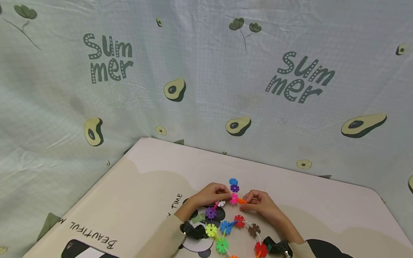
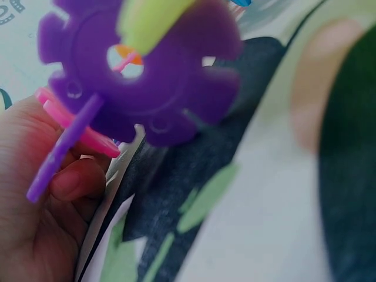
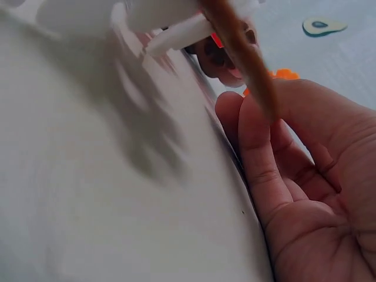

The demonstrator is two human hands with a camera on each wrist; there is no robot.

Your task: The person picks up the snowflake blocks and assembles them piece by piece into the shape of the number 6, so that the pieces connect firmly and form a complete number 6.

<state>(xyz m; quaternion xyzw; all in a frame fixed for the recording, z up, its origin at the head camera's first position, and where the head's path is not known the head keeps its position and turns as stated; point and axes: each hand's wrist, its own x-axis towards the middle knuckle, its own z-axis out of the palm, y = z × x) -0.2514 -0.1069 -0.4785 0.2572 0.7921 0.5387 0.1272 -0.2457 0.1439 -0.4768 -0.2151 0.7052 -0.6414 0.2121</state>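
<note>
My left hand (image 1: 211, 194) pinches a pink notched snowflake disc (image 1: 234, 199) at its left edge. From the right, my right hand (image 1: 262, 206) holds an orange snowflake disc (image 1: 242, 201) between thumb and fingertips, right at the pink one. A purple disc (image 1: 235, 188) and a blue disc (image 1: 233, 181) extend beyond the pink disc. Below the hands, a chain of linked discs curves round, among them a yellow disc (image 1: 211, 230), a green disc (image 1: 222, 245) and a brown disc (image 1: 254, 230). In the left wrist view, another purple disc (image 2: 194, 88) partly covers the fingers.
The chain lies over a table cover (image 1: 129, 186) printed with a panda and lettering. A pale curtain (image 1: 200, 53) with avocado prints hangs behind the table's far edge (image 1: 264, 165). Black wrist cameras sit on both wrists, close to the chain.
</note>
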